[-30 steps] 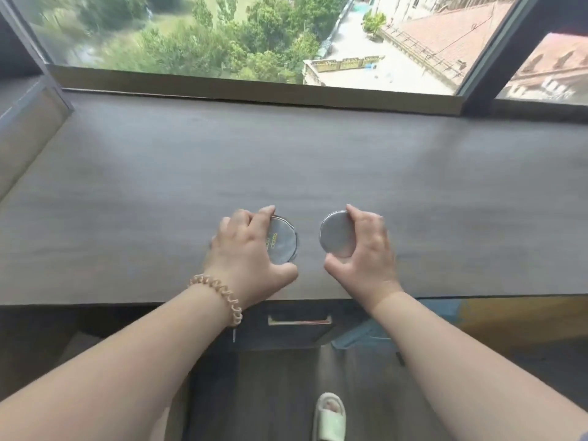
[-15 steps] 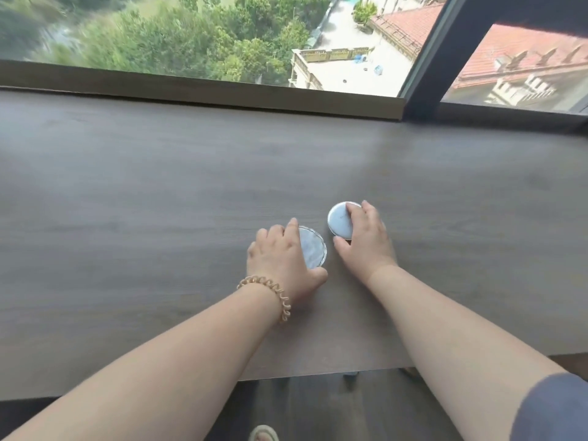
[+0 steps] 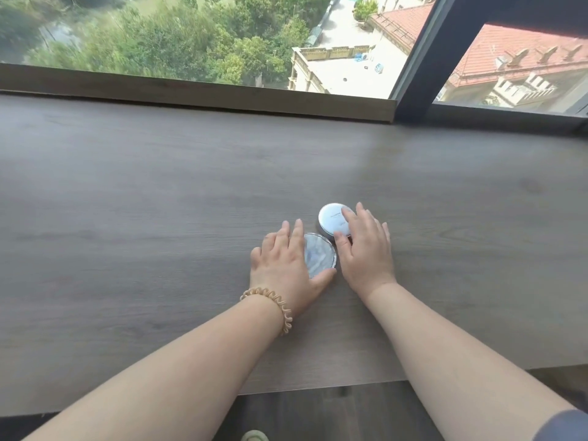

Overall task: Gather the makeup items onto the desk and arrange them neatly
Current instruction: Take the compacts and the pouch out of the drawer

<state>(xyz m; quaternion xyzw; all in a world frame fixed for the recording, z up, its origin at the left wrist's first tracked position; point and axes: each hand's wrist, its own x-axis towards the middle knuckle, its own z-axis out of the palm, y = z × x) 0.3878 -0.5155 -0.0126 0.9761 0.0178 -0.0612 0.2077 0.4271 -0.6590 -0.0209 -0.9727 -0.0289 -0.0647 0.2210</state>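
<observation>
Resting flat on the grey wood-grain bench (image 3: 159, 218), the left hand (image 3: 284, 265) lies with straight, slightly spread fingers along the left edge of a round mirrored compact (image 3: 320, 256). Its thumb lies against the rim nearest the person, and it grips nothing. Just right of it, the right hand (image 3: 366, 254) is likewise spread wide, with the index finger lying on the lid of a round silver compact (image 3: 331, 219) and the thumb touching its near side. Both compacts sit on the bench between the two hands, the silver compact farther from the person. Their rims are just beside each other, and whether they touch cannot be told. A coiled beige hair tie (image 3: 281, 307) circles the left wrist. Past the fingertips of both hands runs the window (image 3: 191, 36), which looks down on trees and rooftops.
</observation>
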